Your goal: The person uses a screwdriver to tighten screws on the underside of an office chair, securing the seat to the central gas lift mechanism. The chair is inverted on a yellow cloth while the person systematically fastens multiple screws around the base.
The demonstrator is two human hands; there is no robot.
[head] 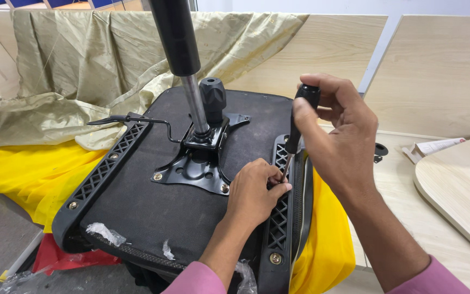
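While my right hand (335,128) grips the screwdriver (298,128), my left fingers (276,185) pinch its tip at the seat's (148,201) right rail (279,218). Other screws look in already; this one isn't.

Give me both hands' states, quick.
Left hand: closed, fingers pinching at the screwdriver tip on the chair seat's black bracket.
Right hand: closed around the screwdriver handle.
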